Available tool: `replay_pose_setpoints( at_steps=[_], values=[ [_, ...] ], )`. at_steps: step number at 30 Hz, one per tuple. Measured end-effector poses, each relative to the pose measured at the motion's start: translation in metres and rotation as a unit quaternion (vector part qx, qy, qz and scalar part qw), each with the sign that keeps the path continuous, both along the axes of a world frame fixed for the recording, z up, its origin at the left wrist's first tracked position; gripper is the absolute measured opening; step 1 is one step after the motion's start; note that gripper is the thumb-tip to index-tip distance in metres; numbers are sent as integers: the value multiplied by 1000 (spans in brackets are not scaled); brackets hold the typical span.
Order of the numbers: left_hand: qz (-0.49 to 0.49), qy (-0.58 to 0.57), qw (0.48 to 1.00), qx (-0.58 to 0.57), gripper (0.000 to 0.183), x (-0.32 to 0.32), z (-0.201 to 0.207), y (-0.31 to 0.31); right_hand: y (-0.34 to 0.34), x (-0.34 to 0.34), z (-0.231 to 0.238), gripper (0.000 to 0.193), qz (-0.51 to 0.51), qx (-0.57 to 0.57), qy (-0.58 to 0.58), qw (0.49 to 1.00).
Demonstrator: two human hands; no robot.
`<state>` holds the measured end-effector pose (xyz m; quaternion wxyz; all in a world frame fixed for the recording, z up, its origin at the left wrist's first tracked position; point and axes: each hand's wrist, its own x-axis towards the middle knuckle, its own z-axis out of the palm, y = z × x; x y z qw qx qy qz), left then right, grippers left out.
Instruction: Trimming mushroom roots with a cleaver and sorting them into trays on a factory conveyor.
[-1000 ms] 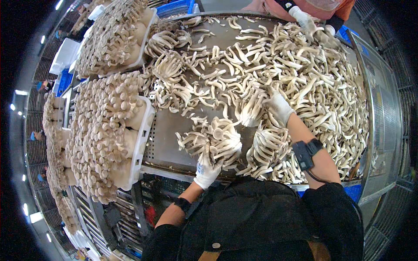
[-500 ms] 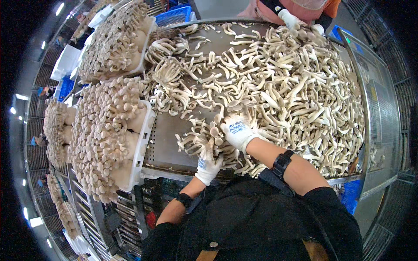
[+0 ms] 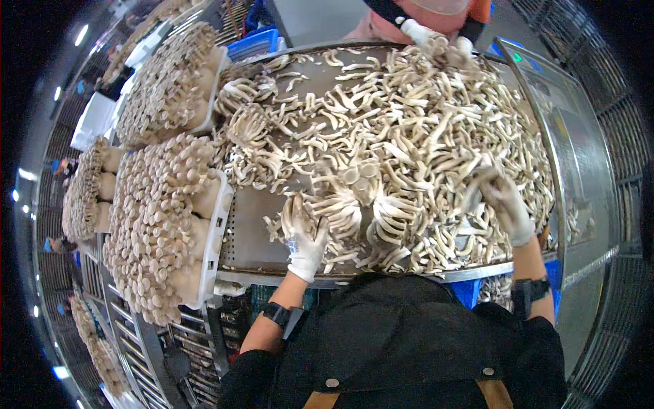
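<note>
My left hand (image 3: 303, 245), in a white glove with stained, greyish fingers, lies open near the table's front edge. Its fingers are stretched beside a mushroom clump (image 3: 338, 208) whose pale stems fan toward me. To the right of that clump rests another fanned clump (image 3: 395, 215), with round caps (image 3: 361, 177) between the two. Over the pile of loose long-stemmed mushrooms (image 3: 436, 146), my right hand (image 3: 503, 201) is smeared by motion. Its fingers curve leftward, and whether they hold anything is unclear.
Across the metal table (image 3: 255, 235), a co-worker's gloved hands (image 3: 436, 41) handle mushrooms. White trays (image 3: 216, 238) packed with uncut mushrooms (image 3: 153, 225) stand at left. A blue basket (image 3: 252, 44) sits at the far left corner. A metal-framed clear panel (image 3: 545, 150) borders the right side.
My right hand has left the clump at the middle and moved right over the pile. My left hand has moved slightly left, off the clump. The clump area now shows two fanned bunches.
</note>
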<state>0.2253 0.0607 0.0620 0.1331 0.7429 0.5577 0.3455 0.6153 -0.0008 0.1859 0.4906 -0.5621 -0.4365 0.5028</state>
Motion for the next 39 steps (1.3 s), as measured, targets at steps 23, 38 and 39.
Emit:
replay_pose_setpoints(
  at_steps=[23,38,39],
  values=[
    [-300,-171,729,-591,66,148,-20,36,-104,15,-139,51,195,62,-211,956],
    [-241,-576,673,-398,40,151,75,-61,-21,-53,-55,50,111,123,-192,967],
    [-242,-574,675,-395,40,155,79,-59,-21,-51,-55,51,114,128,-146,974]
  ],
)
